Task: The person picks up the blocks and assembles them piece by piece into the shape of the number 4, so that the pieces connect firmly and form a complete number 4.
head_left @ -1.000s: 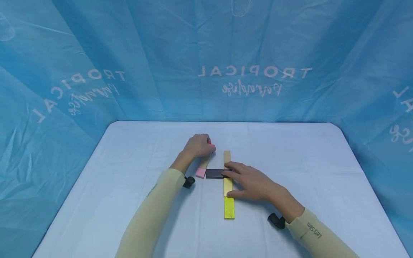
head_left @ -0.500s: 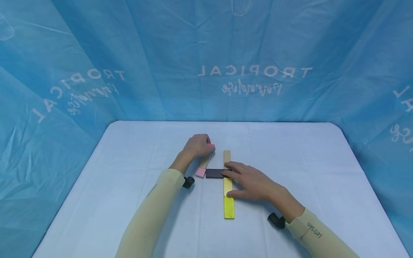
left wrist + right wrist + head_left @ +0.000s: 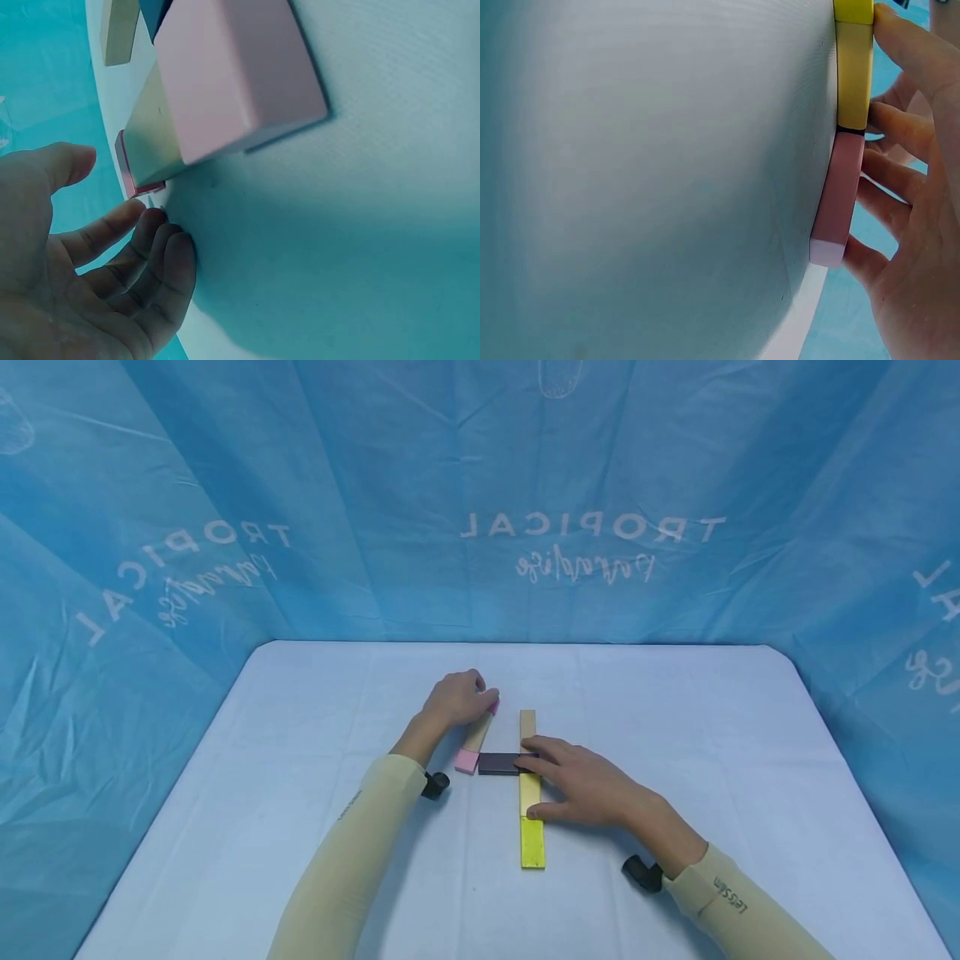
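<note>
My left hand (image 3: 457,697) is at the far end of a slanted row of blocks. In the left wrist view its thumb stands apart from loosely bent fingers, with nothing between them; the index fingertip is close to a reddish block (image 3: 125,165). That block adjoins a plain wooden block (image 3: 477,735), with a pink block (image 3: 467,762) at the near end. A dark block (image 3: 498,764) bridges toward a straight row: wooden (image 3: 528,722), pale yellow (image 3: 529,795) and bright yellow (image 3: 532,843). My right hand (image 3: 588,785) rests spread fingers on this row and the dark block.
A white-covered table (image 3: 300,860) lies under the blocks. Blue printed cloth (image 3: 420,585) hangs behind it and along both sides. A small black camera (image 3: 642,873) sits at the right wrist, another black camera (image 3: 435,785) at the left.
The left hand has let go of the reddish block and drawn slightly back to the left, its thumb and fingers apart. Blocks and right hand look unmoved.
</note>
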A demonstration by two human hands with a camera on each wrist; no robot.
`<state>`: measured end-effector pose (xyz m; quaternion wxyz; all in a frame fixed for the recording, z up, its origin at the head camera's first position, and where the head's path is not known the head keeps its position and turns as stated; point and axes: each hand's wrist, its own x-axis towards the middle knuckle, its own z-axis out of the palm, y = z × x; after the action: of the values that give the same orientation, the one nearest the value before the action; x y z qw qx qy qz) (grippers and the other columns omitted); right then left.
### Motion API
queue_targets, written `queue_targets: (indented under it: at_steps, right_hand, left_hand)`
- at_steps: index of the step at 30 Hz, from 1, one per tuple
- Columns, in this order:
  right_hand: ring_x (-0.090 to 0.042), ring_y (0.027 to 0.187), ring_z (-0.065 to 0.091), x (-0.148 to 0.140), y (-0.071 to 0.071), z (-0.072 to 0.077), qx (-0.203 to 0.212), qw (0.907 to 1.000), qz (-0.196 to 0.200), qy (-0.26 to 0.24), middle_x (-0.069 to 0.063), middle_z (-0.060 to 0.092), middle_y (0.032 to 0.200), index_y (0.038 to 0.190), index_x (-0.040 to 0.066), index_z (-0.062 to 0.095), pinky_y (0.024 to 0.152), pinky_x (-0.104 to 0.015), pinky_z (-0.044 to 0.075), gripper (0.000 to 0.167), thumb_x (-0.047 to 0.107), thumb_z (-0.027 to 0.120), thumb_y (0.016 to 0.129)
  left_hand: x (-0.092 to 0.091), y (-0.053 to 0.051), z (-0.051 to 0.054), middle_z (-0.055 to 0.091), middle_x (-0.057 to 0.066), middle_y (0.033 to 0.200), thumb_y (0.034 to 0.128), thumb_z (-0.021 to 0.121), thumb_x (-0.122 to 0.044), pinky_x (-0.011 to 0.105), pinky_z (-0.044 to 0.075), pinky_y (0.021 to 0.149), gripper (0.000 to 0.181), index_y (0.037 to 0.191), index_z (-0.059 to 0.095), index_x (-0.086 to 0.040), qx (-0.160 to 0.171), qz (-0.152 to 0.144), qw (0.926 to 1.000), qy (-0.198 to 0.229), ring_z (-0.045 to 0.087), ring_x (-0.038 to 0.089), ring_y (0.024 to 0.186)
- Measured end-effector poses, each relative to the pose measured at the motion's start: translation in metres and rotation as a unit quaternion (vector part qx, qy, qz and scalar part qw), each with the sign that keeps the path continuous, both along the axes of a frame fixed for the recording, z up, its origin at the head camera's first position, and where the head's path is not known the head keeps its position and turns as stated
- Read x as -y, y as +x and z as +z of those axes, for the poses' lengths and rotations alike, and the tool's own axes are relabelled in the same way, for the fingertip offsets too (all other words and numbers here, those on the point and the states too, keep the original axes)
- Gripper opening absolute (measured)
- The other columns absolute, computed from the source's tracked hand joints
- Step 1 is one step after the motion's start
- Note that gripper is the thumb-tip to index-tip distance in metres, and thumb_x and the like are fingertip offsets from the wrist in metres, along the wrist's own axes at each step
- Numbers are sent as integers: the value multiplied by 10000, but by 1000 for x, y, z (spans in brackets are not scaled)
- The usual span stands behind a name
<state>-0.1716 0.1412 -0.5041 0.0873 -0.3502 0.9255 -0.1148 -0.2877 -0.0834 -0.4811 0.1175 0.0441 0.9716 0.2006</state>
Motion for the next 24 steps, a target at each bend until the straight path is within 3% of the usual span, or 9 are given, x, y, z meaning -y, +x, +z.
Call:
queue_targets:
  at_steps: [8, 15, 20, 24]
  right_hand:
    - [-174, 1380, 281, 1, 0, -1, 6, 10000, -10, 25, 49, 257, 1546, 1466, 340, 392, 1048, -443, 348, 780, 723, 542, 804]
    - [-182, 1377, 289, 1, 0, -1, -44, 10000, 3, 42, 48, 264, 1542, 1461, 340, 401, 1042, -450, 356, 784, 734, 536, 798]
    - [-198, 1367, 310, 1, 0, -2, -85, 10000, 8, -4, 40, 279, 1536, 1454, 334, 416, 1032, -467, 366, 788, 742, 534, 790]
    - [-192, 1369, 306, 1, -1, -1, -85, 10000, 14, 32, 40, 277, 1536, 1458, 333, 408, 1036, -464, 362, 792, 744, 529, 791]
  left_hand:
    - [5, 1, -3, 613, 45, 1010, 972, 456, -386, 363, 485, 715, 390, 1182, 614, -97, -64, 53, 9999, 105, 554, 205, 857]
    - [12, 6, -7, 618, 69, 1087, 1011, 372, -266, 419, 472, 889, 350, 1174, 613, -71, -324, -101, 9991, 242, 572, 248, 1028]
    - [18, 10, -9, 610, 71, 1148, 1005, 410, -234, 429, 456, 926, 309, 1191, 606, -86, -377, -23, 9985, 392, 553, 259, 1105]
    - [21, 13, -11, 618, 47, 1122, 986, 462, -242, 410, 471, 909, 286, 1188, 611, -104, -662, -96, 9977, 126, 568, 232, 1077]
